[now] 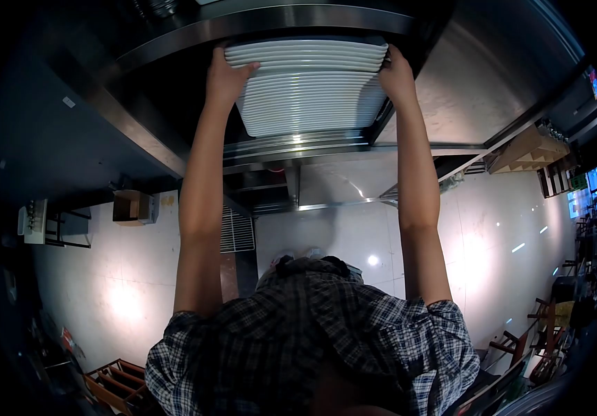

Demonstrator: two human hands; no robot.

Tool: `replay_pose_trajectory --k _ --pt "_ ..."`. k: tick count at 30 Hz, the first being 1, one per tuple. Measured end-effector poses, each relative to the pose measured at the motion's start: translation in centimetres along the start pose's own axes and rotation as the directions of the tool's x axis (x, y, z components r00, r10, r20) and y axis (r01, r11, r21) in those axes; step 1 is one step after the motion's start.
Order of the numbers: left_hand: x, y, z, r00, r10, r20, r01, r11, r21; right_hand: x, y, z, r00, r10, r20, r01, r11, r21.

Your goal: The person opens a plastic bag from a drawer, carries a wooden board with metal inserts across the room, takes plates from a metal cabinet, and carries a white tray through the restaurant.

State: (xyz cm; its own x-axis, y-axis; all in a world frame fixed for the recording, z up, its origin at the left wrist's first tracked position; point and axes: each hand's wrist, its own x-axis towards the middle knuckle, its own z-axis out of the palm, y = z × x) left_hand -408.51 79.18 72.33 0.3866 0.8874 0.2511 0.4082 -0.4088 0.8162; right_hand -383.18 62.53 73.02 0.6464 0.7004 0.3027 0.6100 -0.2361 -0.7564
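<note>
A tall stack of white rectangular plates (309, 104) stands on a metal shelf in front of me. The top few plates (305, 57) sit slightly offset from those below, with a thin dark line between the two groups. My left hand (229, 76) grips the left edge of these upper plates, its thumb over the near side and the other fingers hidden behind. At the opposite edge, my right hand (397, 73) is closed around the corner, its fingers mostly out of sight. Both arms reach straight forward.
A curved steel rail (263, 23) runs just above the stack. A metal panel (472, 90) stands to the right. On the floor to the left is a cardboard box (132, 206); a wooden rack (118, 385) is behind me. Chairs (544, 326) stand at the far right.
</note>
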Motion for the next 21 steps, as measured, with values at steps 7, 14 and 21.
replay_pose_trajectory --k 7,14,21 --pt "-0.2 -1.2 0.4 0.996 0.091 0.018 -0.092 0.994 0.06 -0.2 0.8 0.1 0.999 -0.027 0.029 0.027 1.0 -0.009" --pt "0.1 -3.7 2.1 0.986 0.124 -0.115 -0.131 0.99 -0.058 -3.0 1.5 1.3 0.962 -0.229 -0.15 0.204 0.965 -0.167" --pt "-1.6 -4.1 1.3 0.975 -0.138 0.176 0.213 0.811 -0.545 -4.4 1.8 4.3 0.905 -0.33 -0.268 0.245 0.92 -0.307"
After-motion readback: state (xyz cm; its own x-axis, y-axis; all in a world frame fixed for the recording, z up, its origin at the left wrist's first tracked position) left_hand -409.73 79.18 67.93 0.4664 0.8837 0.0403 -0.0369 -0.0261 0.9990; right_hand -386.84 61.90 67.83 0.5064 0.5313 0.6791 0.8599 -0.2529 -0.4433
